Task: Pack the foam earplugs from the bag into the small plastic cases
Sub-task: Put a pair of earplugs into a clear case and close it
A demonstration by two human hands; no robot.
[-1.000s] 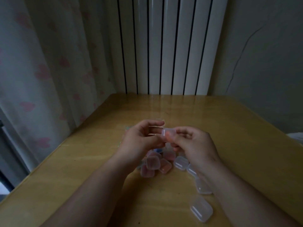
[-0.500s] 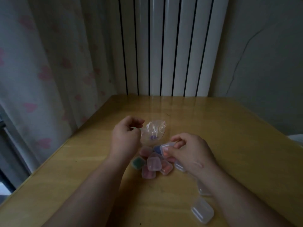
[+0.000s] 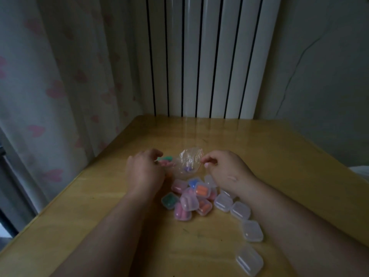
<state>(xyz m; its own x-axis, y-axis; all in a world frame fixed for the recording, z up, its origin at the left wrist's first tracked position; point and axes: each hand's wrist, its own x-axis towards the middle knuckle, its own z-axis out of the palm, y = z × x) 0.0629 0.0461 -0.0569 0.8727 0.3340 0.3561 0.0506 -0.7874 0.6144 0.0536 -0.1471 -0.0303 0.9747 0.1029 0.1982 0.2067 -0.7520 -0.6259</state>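
Bag (image 3: 187, 164): one, clear, sitting between hands beyond cases.
Right hand (image 3: 225, 169): pinching bag's right edge.
Left hand (image 3: 143, 171): curling at bag's left; grip unclear.
Filled cases (image 3: 188, 200): about seven, clustering.
Empty cases (image 3: 252, 230): five, trailing right.

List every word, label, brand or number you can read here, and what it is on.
None can be read.
The bag and the small plastic cases show no print that I can make out in this dim light.
The curtain bears only pink heart shapes, no text.
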